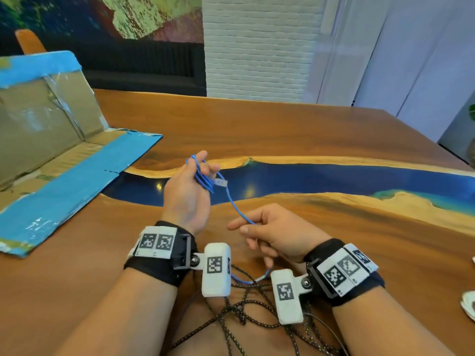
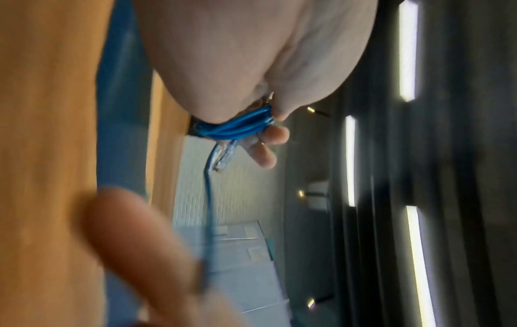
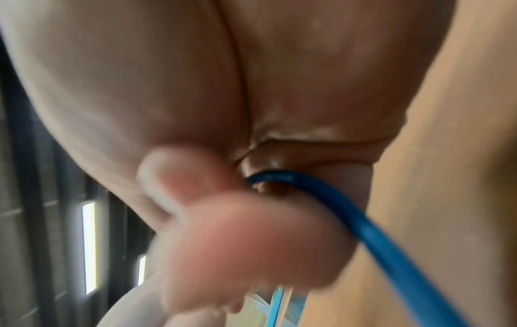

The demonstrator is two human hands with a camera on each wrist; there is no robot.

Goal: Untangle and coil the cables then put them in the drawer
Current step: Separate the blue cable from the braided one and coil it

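Observation:
My left hand (image 1: pixel 191 181) is raised over the table, holding several loops of a thin blue cable (image 1: pixel 204 179) between thumb and fingers; a clear plug (image 1: pixel 220 182) sticks out beside them. The left wrist view shows the blue cable (image 2: pixel 240 127) bundled against my palm with the plug (image 2: pixel 225 158) hanging below. One strand runs down to my right hand (image 1: pixel 267 233), whose curled fingers grip it. In the right wrist view the blue cable (image 3: pixel 363 223) passes under my bent fingers. The cable's tail (image 1: pixel 246 280) drops toward a tangle of black braided cables (image 1: pixel 241 312) at the table's near edge.
A flattened cardboard box with blue tape (image 1: pixel 59 155) lies and stands at the left. The wooden table (image 1: pixel 282 129) has a blue resin strip (image 1: pixel 334 178) across it. A white object (image 1: pixel 469 303) sits at the right edge. No drawer is in view.

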